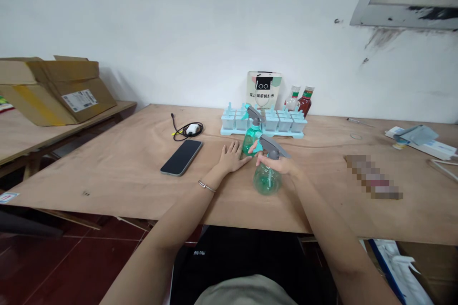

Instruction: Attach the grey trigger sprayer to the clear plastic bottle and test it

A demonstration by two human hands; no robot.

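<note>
Two green see-through spray bottles with grey trigger heads stand on the plywood table (118, 167). My right hand (282, 164) is closed round the neck of the near spray bottle (266, 178), just under its trigger. My left hand (232, 157) lies flat on the table with its fingers stretched out, their tips beside the base of the far spray bottle (252, 136). A thin bracelet sits on my left wrist.
A black phone (182, 157) lies left of my hands, with a charger and cable (189, 129) behind it. A light-blue ice-pop mould set (263, 123), a printed card (264, 88) and two sauce bottles (300, 99) stand by the wall. A cardboard box (53, 88) rests on the left table; papers (418, 140) lie far right.
</note>
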